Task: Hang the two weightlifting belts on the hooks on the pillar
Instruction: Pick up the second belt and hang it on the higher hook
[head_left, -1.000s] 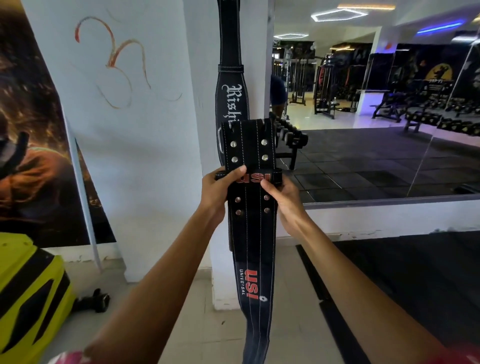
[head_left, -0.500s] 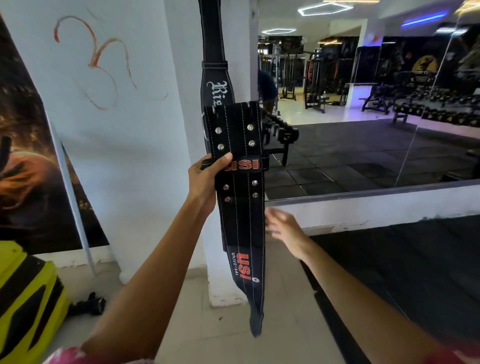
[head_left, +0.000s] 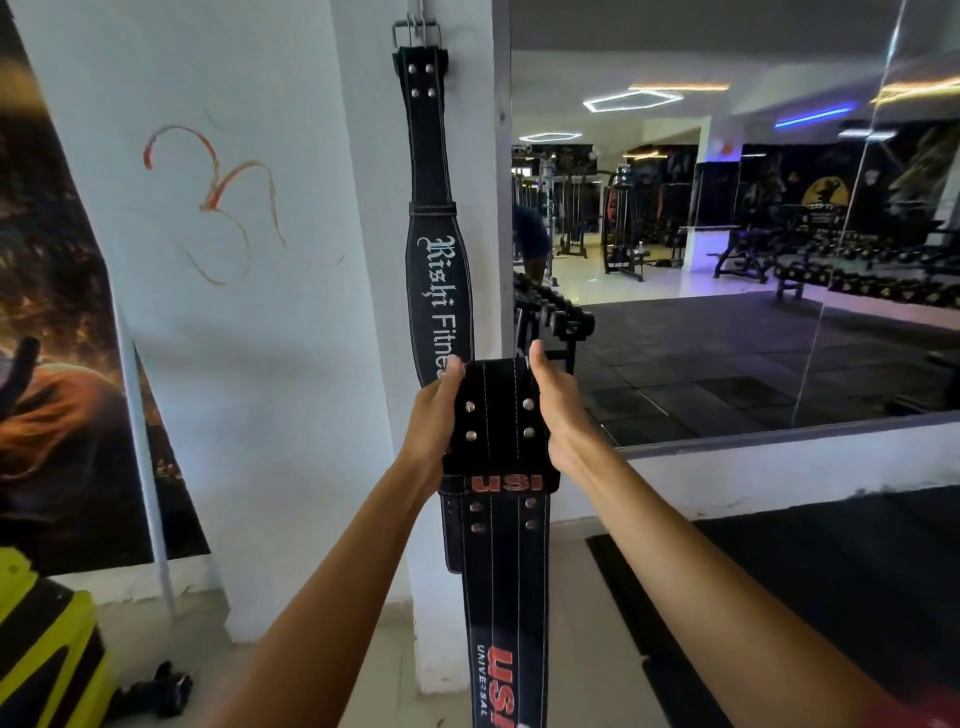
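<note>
A black belt lettered "Rishi Fitness" (head_left: 435, 218) hangs by its metal buckle (head_left: 415, 32) from a hook high on the white pillar (head_left: 374, 260). In front of it I hold a second black belt marked "USI" (head_left: 501, 545) upright by its studded top end. My left hand (head_left: 435, 415) grips its left edge and my right hand (head_left: 556, 410) grips its right edge. The rest of this belt hangs straight down past the frame's bottom. Its buckle is hidden behind the top end.
A large wall mirror (head_left: 727, 260) to the right reflects the gym and a dumbbell rack (head_left: 550, 317). A dark poster (head_left: 62, 364) leans at the left. A yellow and black object (head_left: 47, 649) stands at bottom left, with a small dumbbell (head_left: 161, 688) on the floor.
My right hand has come back onto the USI belt's top end, and my left hand has slid up to the same height. The view has tilted up, showing the first belt's buckle.
</note>
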